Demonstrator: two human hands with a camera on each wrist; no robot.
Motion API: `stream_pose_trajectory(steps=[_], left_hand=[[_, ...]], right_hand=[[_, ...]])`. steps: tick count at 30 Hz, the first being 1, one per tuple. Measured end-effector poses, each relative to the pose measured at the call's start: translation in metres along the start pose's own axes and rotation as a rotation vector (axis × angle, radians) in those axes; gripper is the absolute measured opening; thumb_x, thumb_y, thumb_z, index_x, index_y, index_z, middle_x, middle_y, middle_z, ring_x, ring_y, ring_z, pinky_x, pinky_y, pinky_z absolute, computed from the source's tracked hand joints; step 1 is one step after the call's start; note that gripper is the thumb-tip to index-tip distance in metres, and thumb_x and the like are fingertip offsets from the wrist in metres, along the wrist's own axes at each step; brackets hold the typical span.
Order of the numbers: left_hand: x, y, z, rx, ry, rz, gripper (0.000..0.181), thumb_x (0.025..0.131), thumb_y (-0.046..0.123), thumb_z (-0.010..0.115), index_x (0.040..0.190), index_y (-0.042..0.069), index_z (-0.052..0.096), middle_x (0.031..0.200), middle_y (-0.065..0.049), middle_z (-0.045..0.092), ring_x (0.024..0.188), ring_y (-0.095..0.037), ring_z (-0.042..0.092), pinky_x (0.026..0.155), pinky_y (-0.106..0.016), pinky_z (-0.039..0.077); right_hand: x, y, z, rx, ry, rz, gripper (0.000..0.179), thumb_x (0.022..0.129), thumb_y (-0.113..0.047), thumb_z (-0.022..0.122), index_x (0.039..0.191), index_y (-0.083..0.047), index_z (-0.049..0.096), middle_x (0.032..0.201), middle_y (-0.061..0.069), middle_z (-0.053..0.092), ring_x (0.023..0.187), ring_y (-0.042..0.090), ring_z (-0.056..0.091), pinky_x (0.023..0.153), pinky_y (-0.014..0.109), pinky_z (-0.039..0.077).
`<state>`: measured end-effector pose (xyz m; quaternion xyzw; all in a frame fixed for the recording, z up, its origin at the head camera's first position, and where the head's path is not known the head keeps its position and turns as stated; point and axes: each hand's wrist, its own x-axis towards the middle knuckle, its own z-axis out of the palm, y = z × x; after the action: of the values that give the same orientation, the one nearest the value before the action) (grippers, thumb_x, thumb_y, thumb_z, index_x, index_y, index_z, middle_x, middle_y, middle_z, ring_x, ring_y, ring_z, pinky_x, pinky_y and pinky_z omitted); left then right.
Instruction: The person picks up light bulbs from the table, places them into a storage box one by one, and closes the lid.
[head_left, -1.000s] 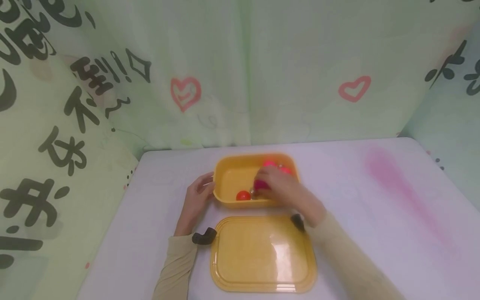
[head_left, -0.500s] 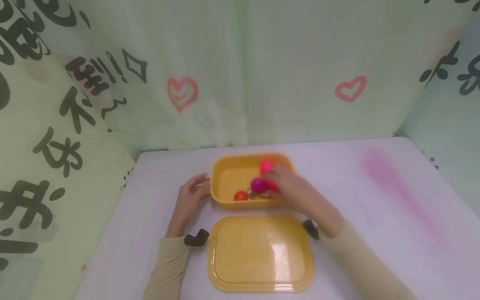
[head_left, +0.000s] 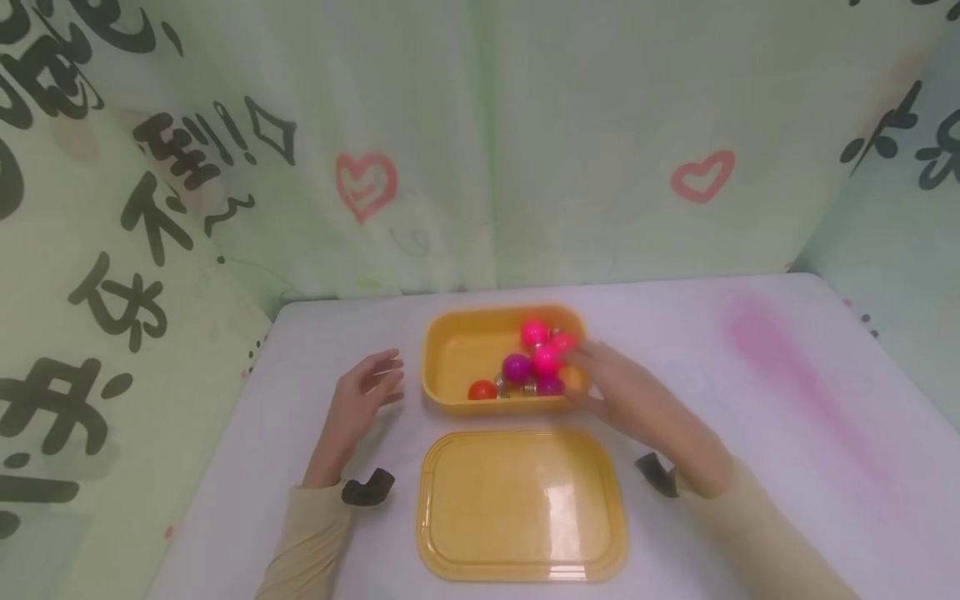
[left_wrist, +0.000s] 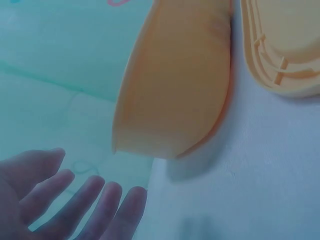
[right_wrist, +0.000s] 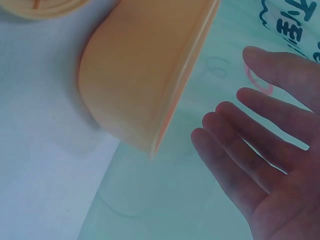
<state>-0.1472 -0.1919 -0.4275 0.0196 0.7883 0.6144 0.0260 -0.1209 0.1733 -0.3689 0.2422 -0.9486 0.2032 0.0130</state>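
A yellow plastic box (head_left: 459, 354) stands on the table, holding several round light bulbs with silvery threaded ends. Pink bulbs (head_left: 547, 360), a purple bulb (head_left: 516, 367) and an orange one crowd its right half; a red-orange bulb (head_left: 482, 390) lies near the front wall. My left hand (head_left: 358, 400) hovers left of the box, apart from it, fingers loosely spread and holding nothing. At the box's right end is my right hand (head_left: 637, 396); in the right wrist view its spread fingers (right_wrist: 240, 135) are apart from the box wall and hold nothing.
A yellow rectangular lid (head_left: 521, 504) lies flat on the white table (head_left: 750, 400) in front of the box. Pale green cloth (head_left: 562, 125) with drawn hearts and black characters hangs behind and at the sides.
My right hand has drawn out of the box to the right, uncovering the bulbs and leaving the purple one it handled. My left hand has moved left, away from the box's left end.
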Motion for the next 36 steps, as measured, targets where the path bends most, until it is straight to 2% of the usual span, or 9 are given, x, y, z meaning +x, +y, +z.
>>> stream_pose_trajectory(steps=[4,8,14,24,30,34,36], left_hand=[[-0.008,0.001,-0.006,0.029,0.005,0.012,0.044,0.097,0.019,0.064,0.138,0.005,0.054,0.133,-0.022,0.059,0.118,-0.033,0.061,0.087,-0.035,0.059],[-0.015,0.000,-0.009,0.041,-0.001,0.012,0.045,0.097,0.020,0.066,0.137,0.006,0.055,0.132,-0.021,0.060,0.115,-0.028,0.062,0.086,-0.035,0.059],[-0.028,0.000,-0.009,0.056,-0.031,0.000,0.045,0.096,0.019,0.067,0.137,0.004,0.055,0.130,-0.021,0.062,0.116,-0.030,0.063,0.084,-0.033,0.060],[-0.054,-0.006,-0.004,0.105,-0.065,-0.095,0.046,0.095,0.024,0.069,0.137,0.009,0.057,0.130,-0.013,0.064,0.115,-0.028,0.064,0.083,-0.029,0.060],[-0.069,-0.014,-0.004,0.062,-0.076,-0.163,0.046,0.093,0.023,0.070,0.135,0.009,0.058,0.127,-0.013,0.066,0.111,-0.025,0.066,0.082,-0.030,0.060],[-0.076,-0.019,-0.004,0.014,-0.106,-0.196,0.047,0.093,0.022,0.070,0.135,0.005,0.057,0.126,-0.017,0.066,0.108,-0.026,0.067,0.082,-0.030,0.060],[-0.079,-0.022,-0.003,0.027,-0.109,-0.228,0.048,0.092,0.025,0.071,0.134,0.006,0.058,0.124,-0.016,0.067,0.104,-0.025,0.068,0.081,-0.031,0.060]], right_hand=[[-0.008,0.006,0.001,-0.011,0.039,-0.026,0.052,0.085,-0.020,0.079,0.131,-0.005,0.059,0.129,0.014,0.062,0.121,0.033,0.058,0.098,0.051,0.052],[-0.020,0.011,0.002,-0.006,0.059,-0.013,0.048,0.086,-0.019,0.077,0.128,-0.002,0.060,0.128,0.018,0.063,0.121,0.036,0.058,0.099,0.054,0.050],[-0.037,0.015,0.002,0.009,0.055,0.028,0.042,0.089,-0.017,0.075,0.126,-0.002,0.062,0.121,0.016,0.065,0.111,0.034,0.062,0.093,0.052,0.054],[-0.053,0.018,0.007,0.141,-0.048,0.141,0.040,0.092,-0.016,0.070,0.128,-0.005,0.060,0.122,0.013,0.065,0.101,0.027,0.065,0.083,0.044,0.059],[-0.061,0.020,0.012,0.226,-0.098,0.173,0.038,0.094,-0.015,0.066,0.129,-0.002,0.060,0.120,0.013,0.067,0.102,0.027,0.065,0.084,0.045,0.058],[-0.066,0.021,0.017,0.268,-0.155,0.232,0.039,0.093,-0.016,0.067,0.129,-0.003,0.060,0.117,0.011,0.068,0.102,0.027,0.065,0.085,0.045,0.058],[-0.068,0.023,0.020,0.283,-0.172,0.251,0.039,0.093,-0.017,0.068,0.129,-0.003,0.061,0.116,0.010,0.068,0.101,0.025,0.065,0.084,0.044,0.058]])
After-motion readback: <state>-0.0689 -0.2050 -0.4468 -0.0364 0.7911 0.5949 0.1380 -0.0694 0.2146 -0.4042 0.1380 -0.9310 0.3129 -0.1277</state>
